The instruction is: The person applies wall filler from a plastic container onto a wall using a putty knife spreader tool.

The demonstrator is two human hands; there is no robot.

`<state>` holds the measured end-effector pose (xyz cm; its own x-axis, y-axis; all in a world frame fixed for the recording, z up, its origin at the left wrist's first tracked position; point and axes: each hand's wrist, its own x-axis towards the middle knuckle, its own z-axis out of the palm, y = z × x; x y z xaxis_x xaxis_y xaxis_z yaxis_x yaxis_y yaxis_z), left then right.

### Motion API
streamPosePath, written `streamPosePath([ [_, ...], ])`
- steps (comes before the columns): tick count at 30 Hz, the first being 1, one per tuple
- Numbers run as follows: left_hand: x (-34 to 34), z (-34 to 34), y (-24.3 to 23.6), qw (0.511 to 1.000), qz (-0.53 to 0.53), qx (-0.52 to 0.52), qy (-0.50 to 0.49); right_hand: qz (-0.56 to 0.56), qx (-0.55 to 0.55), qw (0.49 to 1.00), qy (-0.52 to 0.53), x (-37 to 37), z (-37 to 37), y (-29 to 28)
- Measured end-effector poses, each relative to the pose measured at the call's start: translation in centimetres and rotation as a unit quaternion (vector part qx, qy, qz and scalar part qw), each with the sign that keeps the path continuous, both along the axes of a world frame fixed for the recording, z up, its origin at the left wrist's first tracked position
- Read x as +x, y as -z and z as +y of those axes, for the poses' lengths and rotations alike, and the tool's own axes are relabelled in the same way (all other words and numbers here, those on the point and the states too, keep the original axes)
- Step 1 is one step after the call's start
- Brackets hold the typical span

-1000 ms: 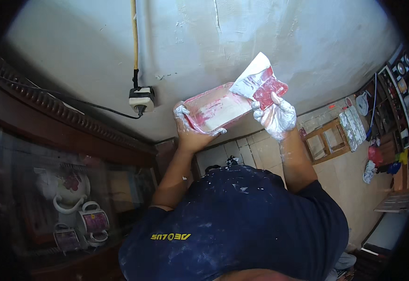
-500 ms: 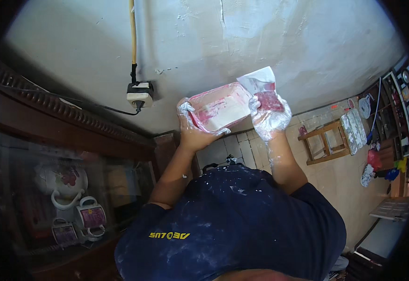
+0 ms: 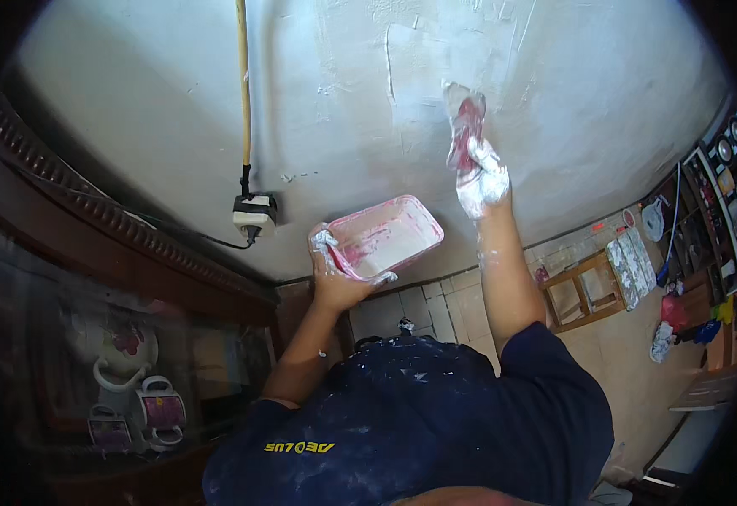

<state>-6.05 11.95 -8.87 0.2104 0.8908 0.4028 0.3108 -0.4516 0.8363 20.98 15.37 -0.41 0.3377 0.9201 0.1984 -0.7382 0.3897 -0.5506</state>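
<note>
My left hand [image 3: 332,274], smeared with white paste, is closed around the left end of a pink plastic tub [image 3: 372,226]. White putty coats the tub's inside, with pink showing through in patches. Raised toward the wall [image 3: 334,101], my right hand [image 3: 484,187] grips a putty knife [image 3: 468,122] with a reddish part and a pale blade. The knife is blurred by motion. Its blade end is at the wall, but I cannot tell whether it touches. White paste also covers much of my right hand. Ridges and streaks of putty mark the wall above.
A socket box [image 3: 254,218] with a plug hangs on a yellowish conduit [image 3: 242,93] left of the tub. A dark wooden glass-front cabinet [image 3: 132,261] holds several mugs at left. A wooden stool [image 3: 583,295] and cluttered shelves [image 3: 696,219] stand at right.
My right hand has moved up from beside the tub to the wall, turning the putty knife upward. The tub in my left hand sits slightly lower and farther left in view.
</note>
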Motion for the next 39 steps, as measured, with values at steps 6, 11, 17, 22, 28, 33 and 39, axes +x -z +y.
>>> streamPosePath([
  [6, 0.9, -1.0, -0.7, 0.998, 0.045, 0.044, -0.025, -0.134, -0.036, 0.959, 0.246, 2.7, 5.2, -5.3],
  [11, 0.4, -1.1, 0.3, 0.999, 0.0, -0.018, -0.029, -0.231, -0.134, 0.909, 0.321, 4.6, 5.7, -0.3],
  [17, -0.4, -2.6, 0.1, 0.995, 0.084, -0.016, -0.057, -0.298, -0.156, 0.898, 0.282, 4.7, 2.4, 1.3],
  [22, -0.3, -2.5, -0.2, 0.996, 0.069, -0.027, -0.049, -0.308, -0.086, 0.898, 0.303, 3.0, 2.7, -8.3],
  [28, -0.9, -2.5, 0.8, 0.994, 0.095, 0.012, -0.06, -0.583, -0.163, 0.65, 0.459, 4.3, 5.0, -0.9],
  [33, -3.0, -2.0, 2.4, 0.998, 0.038, 0.037, -0.044, -0.469, -0.183, 0.826, 0.254, 3.1, 1.7, 2.2],
  [39, -4.1, -2.7, 1.8, 1.0, 0.007, -0.001, -0.029, -0.325, -0.125, 0.899, 0.265, 1.1, 0.5, -7.1],
])
